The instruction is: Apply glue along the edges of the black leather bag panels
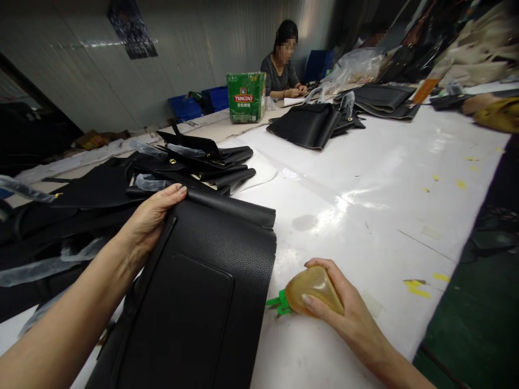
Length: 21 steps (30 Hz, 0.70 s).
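Observation:
A black leather bag panel (211,270) with a stitched pocket outline fills the lower middle of the view. My left hand (156,216) grips its upper left edge, thumb on top and fingers behind, partly hidden. My right hand (338,297) is wrapped round a yellowish squeeze bottle (312,289), which is tilted on its side. Its green nozzle (279,303) points left, close to the panel's right edge; whether they touch I cannot tell. Beyond my left hand lies a pile of black leather pieces (203,156) with plastic-wrapped handles and small gold fittings.
The white table (381,200) carries yellow smears along its right side. More black leather pieces (308,124) lie farther back. A green beer carton (245,98) stands near the far edge. A person (283,67) sits behind it. Another person's sleeve (498,115) shows at the right.

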### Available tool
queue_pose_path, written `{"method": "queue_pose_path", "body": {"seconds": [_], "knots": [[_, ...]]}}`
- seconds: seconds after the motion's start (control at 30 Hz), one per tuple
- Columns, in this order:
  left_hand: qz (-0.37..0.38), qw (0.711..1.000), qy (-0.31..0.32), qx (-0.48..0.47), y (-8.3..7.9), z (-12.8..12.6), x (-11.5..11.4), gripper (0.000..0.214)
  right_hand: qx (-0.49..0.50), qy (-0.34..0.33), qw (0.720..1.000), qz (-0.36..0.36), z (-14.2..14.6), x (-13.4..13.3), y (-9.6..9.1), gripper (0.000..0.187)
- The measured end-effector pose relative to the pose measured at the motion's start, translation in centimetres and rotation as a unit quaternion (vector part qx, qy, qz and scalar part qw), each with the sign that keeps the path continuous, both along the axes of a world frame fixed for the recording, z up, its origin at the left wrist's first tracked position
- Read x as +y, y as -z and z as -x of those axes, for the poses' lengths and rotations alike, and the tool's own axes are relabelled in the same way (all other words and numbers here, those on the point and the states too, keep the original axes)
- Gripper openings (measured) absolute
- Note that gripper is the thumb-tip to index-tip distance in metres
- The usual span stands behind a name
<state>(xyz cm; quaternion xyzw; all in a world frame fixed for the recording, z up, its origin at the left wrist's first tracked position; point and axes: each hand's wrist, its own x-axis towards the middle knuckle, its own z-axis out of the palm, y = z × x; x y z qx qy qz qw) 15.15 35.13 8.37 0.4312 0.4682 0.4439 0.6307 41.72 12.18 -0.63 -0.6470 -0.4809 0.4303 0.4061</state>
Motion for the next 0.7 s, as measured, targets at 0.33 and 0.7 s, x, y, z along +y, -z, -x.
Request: {"method": "queue_pose_path", "body": {"seconds": [0.33, 0.7], "knots": [[-0.01, 0.999, 0.029, -0.018, -0.1, 0.6, 0.0, 0.016, 0.003, -0.009, 1.0, 0.016, 0.7, -0.5, -1.0, 0.043], [-0.034, 0.998, 0.047, -0.037, 0.2, 1.8, 0.8, 0.021, 0.01, -0.012, 1.0, 0.011, 1.6, -2.2, -0.9, 0.043]]}}
